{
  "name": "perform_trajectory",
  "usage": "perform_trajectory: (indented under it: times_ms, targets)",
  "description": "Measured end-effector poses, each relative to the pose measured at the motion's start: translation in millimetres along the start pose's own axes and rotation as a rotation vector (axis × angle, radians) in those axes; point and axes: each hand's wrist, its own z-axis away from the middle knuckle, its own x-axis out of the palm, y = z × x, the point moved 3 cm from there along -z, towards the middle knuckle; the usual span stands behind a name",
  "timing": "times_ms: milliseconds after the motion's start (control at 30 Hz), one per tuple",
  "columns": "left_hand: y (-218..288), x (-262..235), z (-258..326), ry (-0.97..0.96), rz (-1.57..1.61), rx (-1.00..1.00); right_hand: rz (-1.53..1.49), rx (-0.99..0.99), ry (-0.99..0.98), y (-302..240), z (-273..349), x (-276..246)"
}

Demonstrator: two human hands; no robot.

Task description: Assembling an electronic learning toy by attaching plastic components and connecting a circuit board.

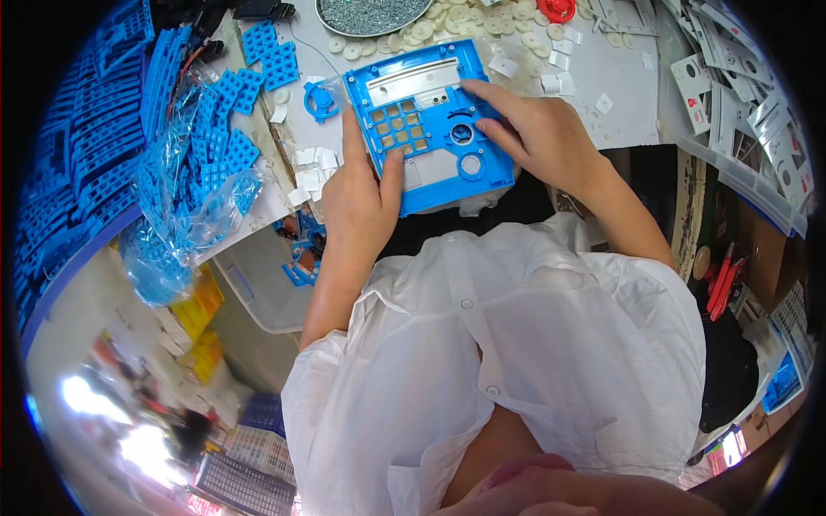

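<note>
White tabletop (632,120), pale discs (422,31) strewn; both hands (360,202) (552,142) holding blue panel (439,133); clear bin (757,191) right.

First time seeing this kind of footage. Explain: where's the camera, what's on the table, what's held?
No machine here, just a person's two bare hands. The one picture comes from a wide fisheye camera worn on the head, looking down: straight edges bend, and the wearer's white shirt fills the lower middle. The left hand holds a blue plastic panel; the right hand touches its right side. On the white table lie blue keypad-like pieces, pale round discs, small white squares and a round tray of grey bits.
</note>
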Motion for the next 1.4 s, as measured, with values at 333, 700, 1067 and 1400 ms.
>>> perform_trajectory:
  times_ms: [333,700,1067,1400]
  targets:
    - [2,-6,-6,-0.114,-0.043,-0.193,0.214,-0.044,-0.071,0,-12,0]
    - [6,14,1,-0.041,-0.289,0.401,-0.005,0.159,0.228,70,-23,-46]
    - [13,2,-4,0.159,-0.091,0.471,0.394,-0.049,0.295,81,-39,-40]
    - [36,2,-3,-0.831,1.007,-0.123,-0.328,-0.552,-0.029,-46,-2,-29]
